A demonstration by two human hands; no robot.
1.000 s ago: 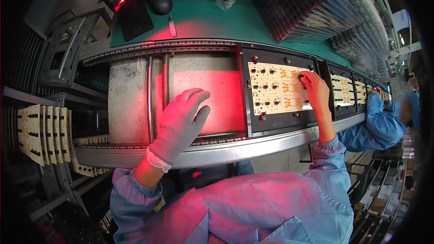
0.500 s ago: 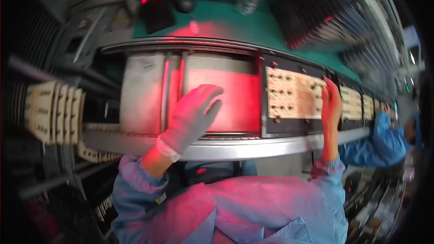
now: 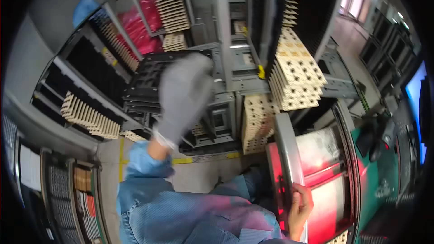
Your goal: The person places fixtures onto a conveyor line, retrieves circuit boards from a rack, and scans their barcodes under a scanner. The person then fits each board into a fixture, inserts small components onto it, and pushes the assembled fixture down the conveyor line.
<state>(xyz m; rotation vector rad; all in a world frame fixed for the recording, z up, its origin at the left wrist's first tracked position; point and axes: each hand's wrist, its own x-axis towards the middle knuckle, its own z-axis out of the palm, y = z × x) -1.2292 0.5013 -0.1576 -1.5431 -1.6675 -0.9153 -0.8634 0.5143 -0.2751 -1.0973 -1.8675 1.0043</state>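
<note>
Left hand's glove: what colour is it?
Plain grey; the glove is motion-blurred, but shows best in the head view.

No text is showing legibly; a yellow label (image 3: 109, 57) is sitting on a dark magazine rack (image 3: 86, 53) at the frame's upper left, its print appearing too small to read.

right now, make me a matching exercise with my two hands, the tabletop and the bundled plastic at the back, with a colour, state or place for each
Column one
1. left hand
2. right hand
3. tabletop
4. bundled plastic

Column two
A. bare, at the silver rail
B. red, toward the upper left of the view
C. green, on the right side of the view
D. gloved in grey, blurred

Pairs: 1-D, 2-A, 3-C, 4-B
</note>
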